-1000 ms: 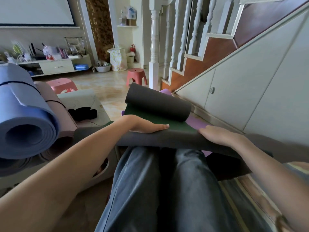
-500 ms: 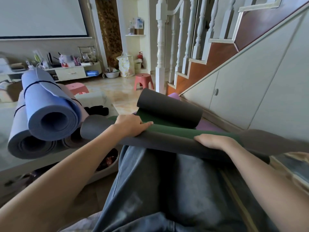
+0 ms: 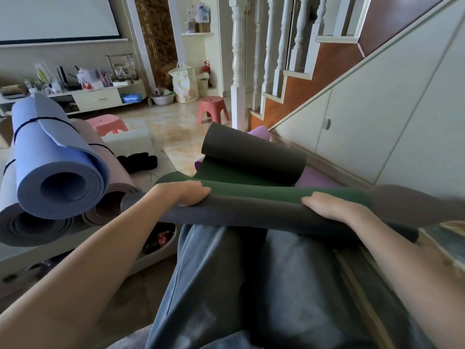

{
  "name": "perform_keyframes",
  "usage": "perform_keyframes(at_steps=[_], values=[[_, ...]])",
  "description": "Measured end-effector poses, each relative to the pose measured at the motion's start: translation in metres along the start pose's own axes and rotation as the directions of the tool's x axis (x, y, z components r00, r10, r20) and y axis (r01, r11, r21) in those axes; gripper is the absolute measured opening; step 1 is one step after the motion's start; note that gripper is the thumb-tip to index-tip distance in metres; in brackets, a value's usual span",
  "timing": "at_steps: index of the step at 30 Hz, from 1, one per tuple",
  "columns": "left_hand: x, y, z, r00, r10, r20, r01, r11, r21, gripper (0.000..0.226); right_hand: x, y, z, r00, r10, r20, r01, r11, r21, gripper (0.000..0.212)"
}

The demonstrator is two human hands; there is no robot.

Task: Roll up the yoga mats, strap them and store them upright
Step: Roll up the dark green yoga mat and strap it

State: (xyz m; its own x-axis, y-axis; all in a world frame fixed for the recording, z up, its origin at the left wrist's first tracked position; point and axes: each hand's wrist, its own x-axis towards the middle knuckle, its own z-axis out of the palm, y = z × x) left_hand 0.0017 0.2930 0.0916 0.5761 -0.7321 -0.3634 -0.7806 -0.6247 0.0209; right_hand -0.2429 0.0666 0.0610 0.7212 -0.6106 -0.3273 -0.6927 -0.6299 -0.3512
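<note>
A green and dark grey yoga mat (image 3: 254,210) lies across my lap, its near end forming a loose roll and its far end curled upward (image 3: 251,157). My left hand (image 3: 187,193) grips the roll's left part, fingers curled over its top edge. My right hand (image 3: 332,206) grips the roll further right, fingers wrapped over the green side. A purple mat (image 3: 317,181) lies under it by the stair wall. On the left, a rolled blue mat (image 3: 57,167) with a black strap sits on top of rolled pink (image 3: 110,172) and grey (image 3: 25,227) mats.
A white stair cabinet wall (image 3: 377,127) runs along the right. A white newel post (image 3: 237,71) stands ahead. Two pink stools (image 3: 212,109) (image 3: 108,123) stand on the tiled floor. Black straps (image 3: 138,161) lie on a low white table, with a basket (image 3: 158,240) beneath.
Both hands went from lying flat on the mat to curling over it, turning the near end into a thicker roll. The view has shifted, showing more of the rolled mats on the left.
</note>
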Motion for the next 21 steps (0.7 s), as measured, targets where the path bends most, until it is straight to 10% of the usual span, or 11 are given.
perform_keyframes(at_steps=[11, 17, 21], values=[[0.029, 0.029, -0.007, 0.947, 0.117, -0.299, -0.032, 0.961, 0.274, 0.036, 0.02, 0.009, 0.013, 0.931, 0.079, -0.355, -0.135, 0.982, -0.134, 0.05], [0.003, 0.069, 0.028, 0.357, 0.699, -0.62, -0.623, 0.672, 0.4, 0.042, 0.017, 0.004, 0.023, 0.89, 0.154, -0.429, -0.229, 0.965, -0.128, 0.04], [0.004, 0.082, 0.031, 0.544, 0.769, -0.336, -0.559, 0.63, 0.539, 0.09, 0.017, 0.0, 0.02, 0.904, 0.19, -0.384, -0.258, 0.957, -0.135, 0.041]])
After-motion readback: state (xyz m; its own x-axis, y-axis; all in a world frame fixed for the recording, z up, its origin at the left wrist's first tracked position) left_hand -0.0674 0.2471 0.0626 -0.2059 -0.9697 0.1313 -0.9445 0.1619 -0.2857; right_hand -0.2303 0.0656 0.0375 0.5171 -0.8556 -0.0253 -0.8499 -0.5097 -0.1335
